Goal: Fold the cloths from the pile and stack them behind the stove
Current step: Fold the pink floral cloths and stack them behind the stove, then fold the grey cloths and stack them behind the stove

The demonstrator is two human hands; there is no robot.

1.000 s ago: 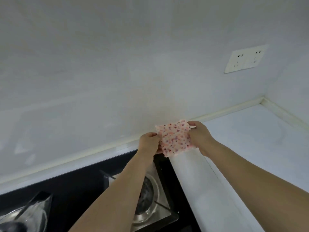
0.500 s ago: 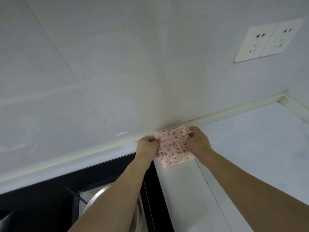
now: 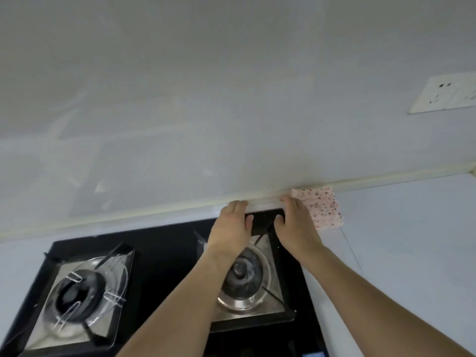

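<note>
Two hands are out over the back of the stove (image 3: 164, 274), and neither one is holding anything. Your left hand (image 3: 231, 225) lies flat, fingers straight and together, tips reaching the pale strip of tabletop (image 3: 401, 240) between the stove's rear edge and the wall (image 3: 231, 99). Your right hand (image 3: 298, 225) sits just beside it, fingers likewise straight and relaxed, thumb pointing in toward the left one, a small gap of black glass showing between the two. So both grips are spread, nothing pinched.

Just to the right of your right hand, touching or nearly touching its outer edge, lies the folded cloth (image 3: 324, 210): pink-white with small red dots, flat on the tabletop, its far edge tucked against the wall trim, just off the stove's back right corner. Whether your little finger actually rests on it, you cannot tell from here.

Below your wrists sits the right burner (image 3: 244, 276) on its steel plate; well off to your left hand's side is the left burner (image 3: 77, 295). Up on the wall, far right of your right hand, a double socket (image 3: 443, 96).
</note>
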